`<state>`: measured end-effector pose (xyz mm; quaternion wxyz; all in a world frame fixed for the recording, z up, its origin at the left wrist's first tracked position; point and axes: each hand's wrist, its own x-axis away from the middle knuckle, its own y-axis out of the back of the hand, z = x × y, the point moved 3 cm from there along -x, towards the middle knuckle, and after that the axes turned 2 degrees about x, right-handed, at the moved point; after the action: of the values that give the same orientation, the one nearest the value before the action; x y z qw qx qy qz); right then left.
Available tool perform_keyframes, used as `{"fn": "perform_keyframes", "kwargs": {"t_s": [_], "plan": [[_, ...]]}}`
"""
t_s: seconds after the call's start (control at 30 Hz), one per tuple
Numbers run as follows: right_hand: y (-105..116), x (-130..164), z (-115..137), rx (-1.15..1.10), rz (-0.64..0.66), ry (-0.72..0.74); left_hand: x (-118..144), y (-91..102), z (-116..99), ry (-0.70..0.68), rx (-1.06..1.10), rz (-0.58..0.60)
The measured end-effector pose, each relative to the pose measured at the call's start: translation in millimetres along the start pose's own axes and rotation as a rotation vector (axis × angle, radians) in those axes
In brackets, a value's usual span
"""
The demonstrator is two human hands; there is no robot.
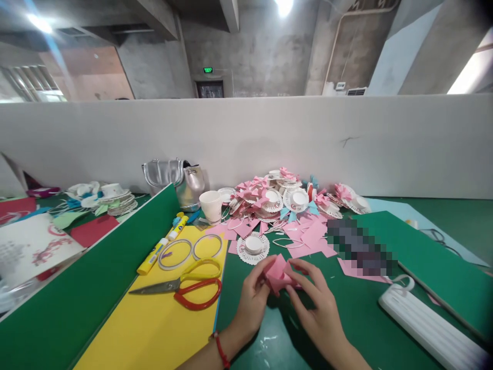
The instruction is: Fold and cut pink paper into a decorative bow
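Above the green table (358,303), pink paper (278,273) was pinched by left hand (254,293) and right hand (318,295); judged light, easily creased, it seemed best held by its edges, though folds were indistinct.

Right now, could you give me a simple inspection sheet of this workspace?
Surface: green tabletop, with a yellow sheet at left.
Job's things: folded pink paper; beyond it, flat pink sheets, a white scalloped disc and a white-and-pink pile.
Clutter: scissors on the yellow sheet, glue sticks by its left edge; white cup and silver bag farther back.
Grip: left hand and right hand both hold the folded pink paper.
Cables: thin dark loops at right; cannot tell whether cable.
Surroundings: pale partition behind, green divider at left, lit green sign beyond.
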<state>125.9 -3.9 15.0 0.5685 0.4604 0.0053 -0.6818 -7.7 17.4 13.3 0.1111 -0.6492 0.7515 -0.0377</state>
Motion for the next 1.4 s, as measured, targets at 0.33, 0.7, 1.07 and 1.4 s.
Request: {"fn": "perform_keyframes", "kwargs": {"t_s": [0.33,0.7,1.07,1.4], "plan": [[14,-11,12,-0.123,-0.026,-0.033,7,-1.3,-7,-0.058,-0.221,0.092],[11,-44,6,-0.701,0.057,-0.688,0,6.8,-40,0.107,-0.252,0.144],[-12,-23,-17,-0.941,0.078,-0.857,-15,13.6,-24,0.013,-0.197,-0.12],[-13,-17,-12,-1.239,-0.052,-1.006,-3,18.4,-17,0.027,-0.207,-0.252]]}}
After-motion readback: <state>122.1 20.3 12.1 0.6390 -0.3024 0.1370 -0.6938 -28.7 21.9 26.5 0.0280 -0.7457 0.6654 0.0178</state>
